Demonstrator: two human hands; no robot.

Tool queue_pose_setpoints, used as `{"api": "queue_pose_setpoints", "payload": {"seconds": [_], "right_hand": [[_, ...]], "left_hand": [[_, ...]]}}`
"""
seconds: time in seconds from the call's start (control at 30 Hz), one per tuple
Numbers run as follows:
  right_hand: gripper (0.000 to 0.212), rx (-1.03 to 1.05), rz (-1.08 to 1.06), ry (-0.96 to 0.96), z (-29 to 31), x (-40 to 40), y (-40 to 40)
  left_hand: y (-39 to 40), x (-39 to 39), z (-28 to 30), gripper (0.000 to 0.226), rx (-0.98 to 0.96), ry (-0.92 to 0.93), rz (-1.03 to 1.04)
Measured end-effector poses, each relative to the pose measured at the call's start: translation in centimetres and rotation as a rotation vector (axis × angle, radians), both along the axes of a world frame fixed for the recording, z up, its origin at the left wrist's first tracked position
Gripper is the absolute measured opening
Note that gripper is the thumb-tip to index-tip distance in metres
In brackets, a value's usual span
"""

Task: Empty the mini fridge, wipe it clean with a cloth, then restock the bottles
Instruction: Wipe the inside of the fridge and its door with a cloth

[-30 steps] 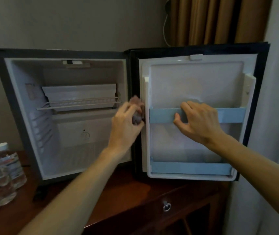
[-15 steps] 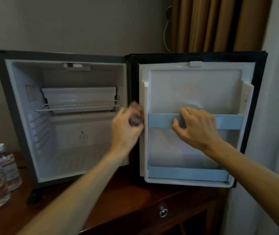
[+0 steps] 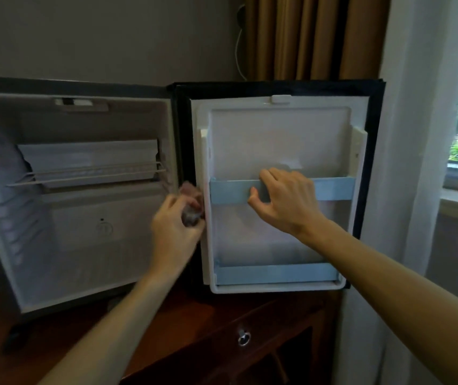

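We note left hand (image 3: 176, 232) gripping cloth (image 3: 191, 202) against door (image 3: 280, 140) hinge edge, wiping. Right hand (image 3: 286, 201) curled over rail (image 3: 230, 190), judged steadying door. Fridge (image 3: 83, 259) emptied; bottles barely visible far left.

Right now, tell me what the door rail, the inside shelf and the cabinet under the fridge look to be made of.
Upper door rail: pale blue plastic by the look, matte, a flat moulded strip; the right hand holds it.
Inside shelf: thin parallel rods, probably coated wire, though it is blurred.
Cabinet: reddish-brown wood or veneer, with a glossy sheen on top.
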State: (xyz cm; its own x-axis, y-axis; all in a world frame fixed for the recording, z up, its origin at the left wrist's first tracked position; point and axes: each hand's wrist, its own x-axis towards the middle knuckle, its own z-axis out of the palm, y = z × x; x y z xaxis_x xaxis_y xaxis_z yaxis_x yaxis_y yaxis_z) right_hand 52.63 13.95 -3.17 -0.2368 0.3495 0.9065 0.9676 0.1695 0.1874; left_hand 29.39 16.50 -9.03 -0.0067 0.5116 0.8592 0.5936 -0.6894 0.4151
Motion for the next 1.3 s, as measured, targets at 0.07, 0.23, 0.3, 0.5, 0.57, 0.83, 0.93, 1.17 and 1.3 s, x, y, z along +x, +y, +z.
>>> {"api": "queue_pose_setpoints", "payload": {"seconds": [0.07,0.23,0.3,0.5,0.57,0.83,0.93,1.17,1.3], "right_hand": [[0.032,0.013,-0.004,-0.003,0.0,0.0,-0.1],[0.033,0.01,0.003,-0.003,0.0,0.0,-0.2],[0.033,0.001,0.005,-0.006,0.1,0.0,-0.1],[0.034,-0.003,-0.007,-0.011,0.0,0.1,0.1],[0.034,-0.023,-0.007,-0.014,0.0,0.1,0.0],[0.033,-0.017,-0.004,-0.016,-0.1,0.1,0.0],[0.034,-0.033,0.002,-0.017,-0.1,0.2,0.1],[0.035,-0.044,-0.016,-0.019,-0.1,0.2,0.1],[0.035,-0.039,-0.003,-0.021,-0.1,0.3,0.3]], "left_hand": [[-0.5,-0.1,-4.3,0.035,-0.084,0.036,-0.022],[-0.7,-1.3,-8.4,0.043,-0.176,0.234,-0.049],[-0.4,-1.6,-6.1,0.04,-0.124,0.272,-0.029],[0.8,-0.7,9.3,0.022,0.139,0.065,0.012],[1.3,-0.7,12.9,0.022,0.187,0.085,0.04],[1.1,-0.6,6.6,0.027,0.168,0.087,0.02],[0.5,-0.9,-1.0,0.036,0.026,0.119,-0.004],[-0.5,-0.8,-11.2,0.036,-0.176,0.177,-0.025],[0.4,-2.0,-5.1,0.037,0.001,0.356,-0.004]]}}
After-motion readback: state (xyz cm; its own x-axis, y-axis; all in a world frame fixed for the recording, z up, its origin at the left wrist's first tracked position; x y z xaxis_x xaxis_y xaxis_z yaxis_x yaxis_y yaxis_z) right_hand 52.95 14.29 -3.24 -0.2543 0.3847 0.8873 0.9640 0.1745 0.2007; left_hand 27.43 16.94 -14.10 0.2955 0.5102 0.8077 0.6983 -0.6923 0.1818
